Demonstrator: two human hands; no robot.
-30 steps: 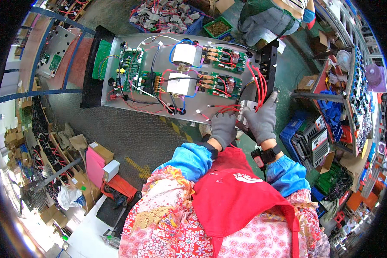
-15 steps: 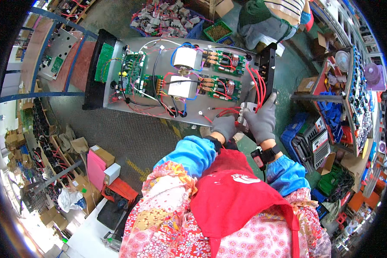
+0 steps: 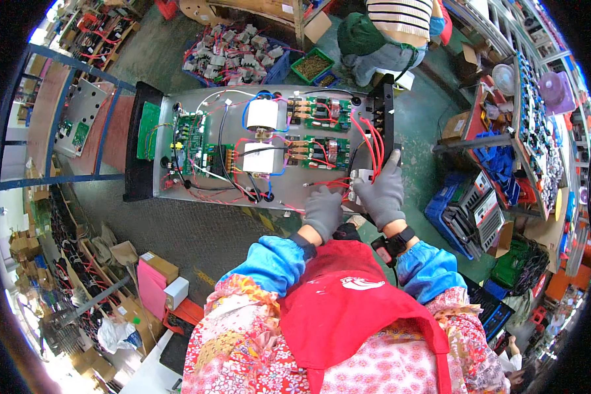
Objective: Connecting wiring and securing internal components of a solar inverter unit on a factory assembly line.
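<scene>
The small white terminal block (image 3: pixel 361 176) is sitting at the near right corner of the open grey metal chassis (image 3: pixel 177 105), just where the bundle of red wires (image 3: pixel 368 141) is curving down from the black end panel (image 3: pixel 387 118). The right hand (image 3: pixel 381 194), in a grey glove, is lying directly on this block from the near side, fingers curled loosely over it and index finger stretching up along the black end panel; whether it is pinching the block or only pressing on it cannot be told. The left hand (image 3: pixel 324 211), also gloved, is resting just left of the block, on the chassis's near edge, fingers bent down onto thin red leads (image 3: pixel 322 185) without a clear grip. So the right hand is the nearer one, with the block under its fingertips. Both forearms, in blue sleeve covers, are reaching straight forward. Further left of the block along the chassis are lying two green circuit boards (image 3: pixel 325 151), two white transformers (image 3: pixel 262 115) and a larger green control board (image 3: pixel 190 141).
</scene>
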